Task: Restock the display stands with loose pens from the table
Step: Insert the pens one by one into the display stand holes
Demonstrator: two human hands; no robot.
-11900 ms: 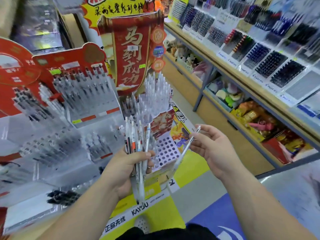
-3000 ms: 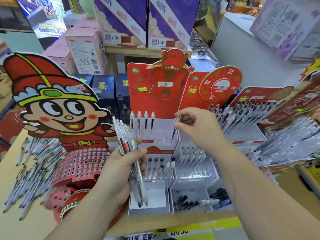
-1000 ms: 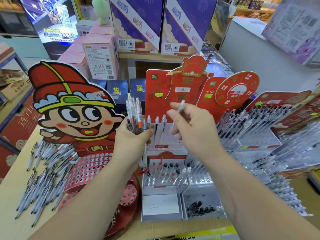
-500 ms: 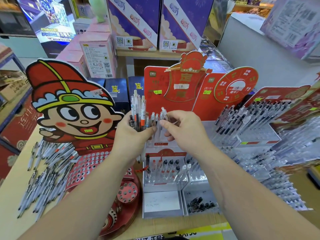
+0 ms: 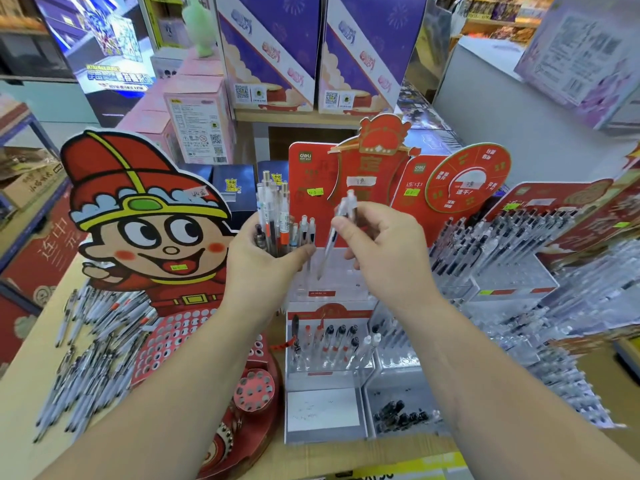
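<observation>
My left hand grips an upright bundle of pens in front of the red display stand. My right hand pinches a single clear pen, tip down, over the stand's clear upper tier. A few pens stand in that tier beside my left hand. The lower tier holds a row of pens with black and white caps. Many loose pens lie on the table at the left.
A cartoon-figure stand with a red perforated base rises at the left. More red stands full of pens fill the right side. Purple boxes and pink boxes sit behind. A tray of small black caps lies at the front.
My right hand has drawn one pen out of the bundle and lifted it rightward over the stand's upper tier. My left hand keeps the bundle in the same place.
</observation>
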